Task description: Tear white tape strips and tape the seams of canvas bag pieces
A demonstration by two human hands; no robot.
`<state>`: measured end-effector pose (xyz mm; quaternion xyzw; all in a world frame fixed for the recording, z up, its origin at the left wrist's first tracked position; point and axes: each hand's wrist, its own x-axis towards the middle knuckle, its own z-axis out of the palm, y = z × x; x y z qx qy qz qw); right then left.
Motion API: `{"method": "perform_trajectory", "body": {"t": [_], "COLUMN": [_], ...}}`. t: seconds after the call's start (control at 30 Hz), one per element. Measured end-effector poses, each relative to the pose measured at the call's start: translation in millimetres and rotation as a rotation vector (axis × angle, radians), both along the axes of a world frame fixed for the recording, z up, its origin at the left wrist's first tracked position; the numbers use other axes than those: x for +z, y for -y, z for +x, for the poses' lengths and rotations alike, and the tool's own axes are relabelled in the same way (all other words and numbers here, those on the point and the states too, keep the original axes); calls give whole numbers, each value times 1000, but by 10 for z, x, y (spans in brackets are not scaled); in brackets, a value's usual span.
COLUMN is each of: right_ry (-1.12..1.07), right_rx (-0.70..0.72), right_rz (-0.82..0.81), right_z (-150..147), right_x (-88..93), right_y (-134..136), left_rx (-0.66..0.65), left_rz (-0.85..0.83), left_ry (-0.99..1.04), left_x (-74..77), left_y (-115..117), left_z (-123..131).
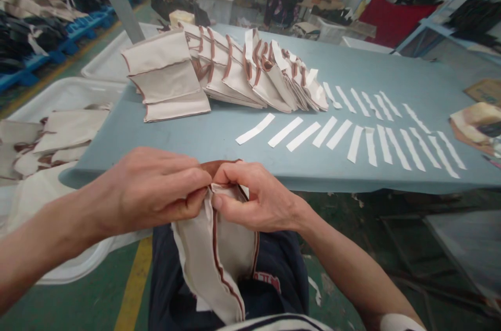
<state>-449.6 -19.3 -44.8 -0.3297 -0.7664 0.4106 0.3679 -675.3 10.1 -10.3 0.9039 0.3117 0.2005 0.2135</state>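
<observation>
Blue table [410,85], upper frame: stacked bags [219,72] apparently finished, white strips [352,138] unused; left hand [152,190], right hand [254,198] pinch cream bag [219,263].

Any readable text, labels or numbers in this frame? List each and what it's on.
No text reads clearly.
Red lettering on the dark shorts: partly hidden by the cloth bag, unreadable.
Print on the cardboard piece at the right: too blurred.
White strips on the table: no print visible.
</observation>
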Motion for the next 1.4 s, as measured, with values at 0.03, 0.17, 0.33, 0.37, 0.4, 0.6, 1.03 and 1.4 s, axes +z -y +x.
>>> {"method": "perform_trajectory", "body": {"t": [0.03, 0.17, 0.33, 0.37, 0.4, 0.6, 1.03, 1.4], "right_ry": [-18, 35, 82, 77, 69, -16, -25, -7], "right_rx": [35, 113, 104, 108, 116, 238, 177, 26], "right_rz": [0, 5, -9, -21, -43, -217, -286, -123], "right_z": [6, 46, 65, 64, 63, 80, 91, 91], "right_x": [-10, -43, -37, -29, -19, 43, 139, 120], "right_y": [-7, -21, -20, -25, -31, -80, -71, 52], "left_rx": [-6, 2, 139, 144, 140, 94, 166, 151], "left_rz": [-15, -180, -324, -350, -379, -441, -416, -595], "left_ry": [24, 62, 35, 25, 16, 29, 86, 54], "left_x": [-37, -176, -148, -126, -106, -49, -16, 54], "left_y": [3, 32, 134, 149, 160, 182, 294, 264], "left_z": [2, 11, 20, 17, 11, -14, 74, 37]}}
